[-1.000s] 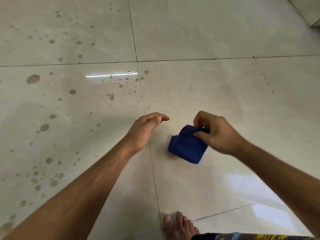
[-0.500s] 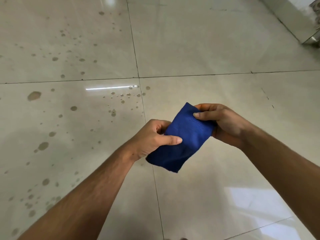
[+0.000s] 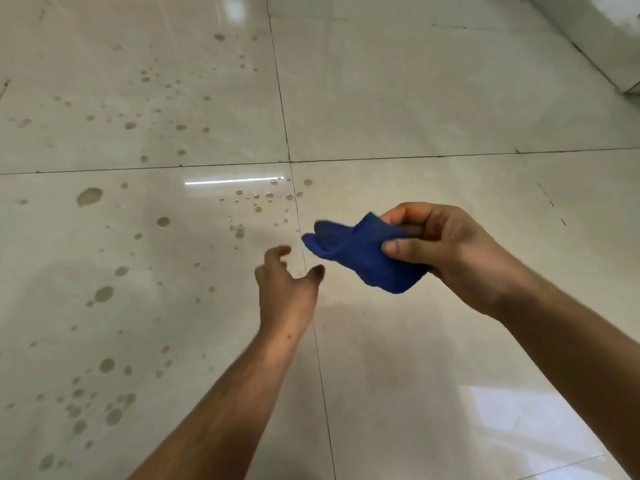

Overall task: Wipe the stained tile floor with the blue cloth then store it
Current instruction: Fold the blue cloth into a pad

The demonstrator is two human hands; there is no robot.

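Note:
My right hand point(image 3: 453, 251) grips the folded blue cloth point(image 3: 360, 254) between thumb and fingers, holding it in the air above the floor. The cloth's loose end points left toward my left hand point(image 3: 287, 289), which hovers just below and left of it with fingers spread and loosely bent, holding nothing. The glossy beige tile floor point(image 3: 415, 98) is spattered with brownish stains point(image 3: 104, 292) and droplets across the left tiles, with a cluster of small drops point(image 3: 256, 199) near the grout crossing.
Dark grout lines point(image 3: 291, 161) cross just above my hands. A pale wall base or ledge point(image 3: 609, 39) runs along the top right corner. The right-hand tiles show few marks and a bright window reflection point(image 3: 519, 420) at lower right.
My left hand has let go of the cloth and dropped away to the lower left. The right hand now holds the cloth alone, and the view has tilted upward slightly.

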